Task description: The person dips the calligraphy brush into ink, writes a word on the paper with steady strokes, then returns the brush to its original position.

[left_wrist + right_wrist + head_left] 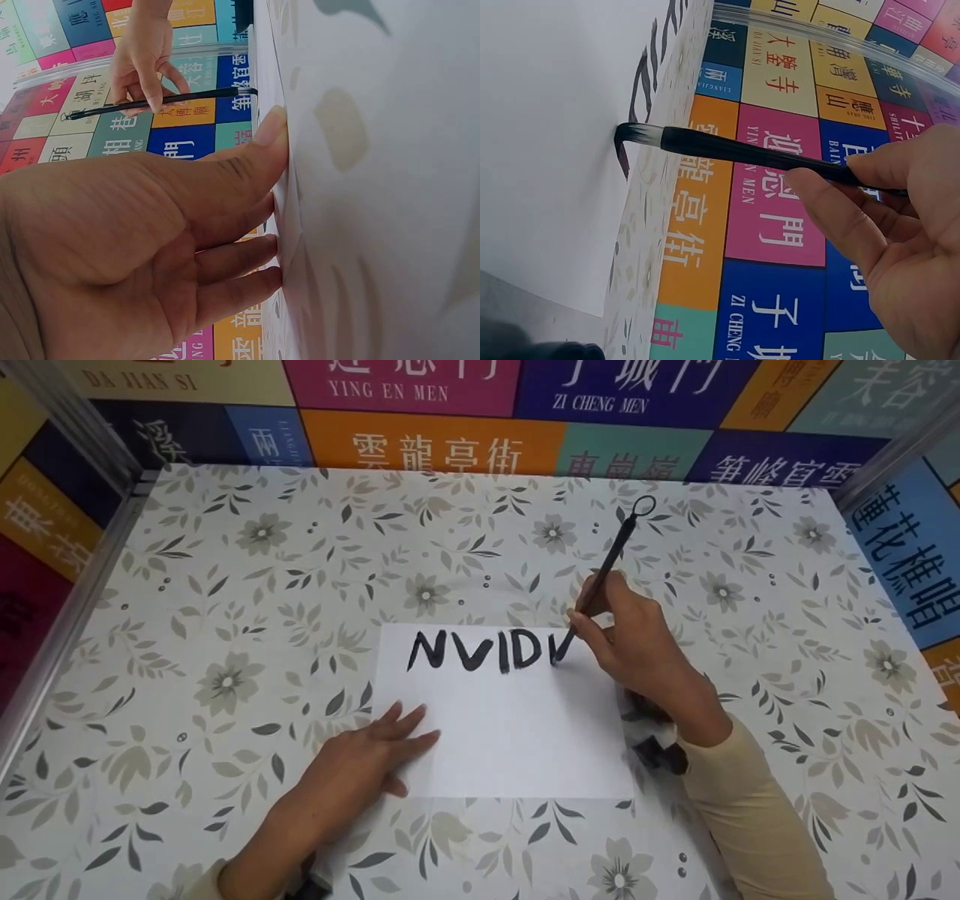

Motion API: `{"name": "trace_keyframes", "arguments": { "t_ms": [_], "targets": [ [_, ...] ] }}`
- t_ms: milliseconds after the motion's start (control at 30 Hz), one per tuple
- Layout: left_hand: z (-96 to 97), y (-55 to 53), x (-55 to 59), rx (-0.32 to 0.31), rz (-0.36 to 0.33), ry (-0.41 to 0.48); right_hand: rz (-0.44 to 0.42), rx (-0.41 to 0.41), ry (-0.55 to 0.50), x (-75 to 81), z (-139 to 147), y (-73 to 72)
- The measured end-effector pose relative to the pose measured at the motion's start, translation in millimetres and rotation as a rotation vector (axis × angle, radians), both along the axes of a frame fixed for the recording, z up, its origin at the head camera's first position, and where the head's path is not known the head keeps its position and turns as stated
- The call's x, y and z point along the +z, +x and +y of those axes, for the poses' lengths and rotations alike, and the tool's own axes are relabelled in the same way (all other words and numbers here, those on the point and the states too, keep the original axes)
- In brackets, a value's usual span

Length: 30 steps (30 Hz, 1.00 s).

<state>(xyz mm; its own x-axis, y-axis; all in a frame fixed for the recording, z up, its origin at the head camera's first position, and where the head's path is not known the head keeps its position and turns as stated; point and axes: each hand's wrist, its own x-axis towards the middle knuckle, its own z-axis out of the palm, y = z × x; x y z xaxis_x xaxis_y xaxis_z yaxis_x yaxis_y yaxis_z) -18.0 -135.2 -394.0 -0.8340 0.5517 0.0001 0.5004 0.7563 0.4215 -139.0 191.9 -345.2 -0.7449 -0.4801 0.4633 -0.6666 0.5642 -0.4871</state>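
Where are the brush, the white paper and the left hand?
Brush (739, 151): right wrist view, on its dark handle.
White paper (510, 727): head view, on its blank lower part.
Left hand (358, 759): head view, on its back.

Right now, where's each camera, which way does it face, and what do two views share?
Head: worn on the head, facing forward and down at the paper; left hand, right hand and sleeves show.
Left wrist: on that wrist, looking across to the right hand and its brush; left hand close up.
Right wrist: on that wrist, facing along the brush to the paper; right hand close up.
Shared by both wrist views: right hand, brush, lettered wall.
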Motion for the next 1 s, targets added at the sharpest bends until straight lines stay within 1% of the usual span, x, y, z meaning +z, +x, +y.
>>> {"name": "trace_keyframes", "arguments": {
  "t_ms": [267,700,867,1000],
  "targets": [
    [1.7,-0.4,0.7,0.029,-0.033,0.022,-0.02,0.03,-0.015,1.8,-1,1.4],
    [1.1,-0.6,-0.6,0.027,-0.029,0.018,-0.022,0.029,-0.012,3.8,0,2.6],
    [1.0,-1.1,-0.4,0.028,-0.032,0.017,0.002,0.034,-0.062,9.5,4,1.7],
    [1.1,-1.4,-0.1,0.025,-0.027,0.015,0.046,-0.016,-0.108,13.9,12,-1.0]
  ]
}}
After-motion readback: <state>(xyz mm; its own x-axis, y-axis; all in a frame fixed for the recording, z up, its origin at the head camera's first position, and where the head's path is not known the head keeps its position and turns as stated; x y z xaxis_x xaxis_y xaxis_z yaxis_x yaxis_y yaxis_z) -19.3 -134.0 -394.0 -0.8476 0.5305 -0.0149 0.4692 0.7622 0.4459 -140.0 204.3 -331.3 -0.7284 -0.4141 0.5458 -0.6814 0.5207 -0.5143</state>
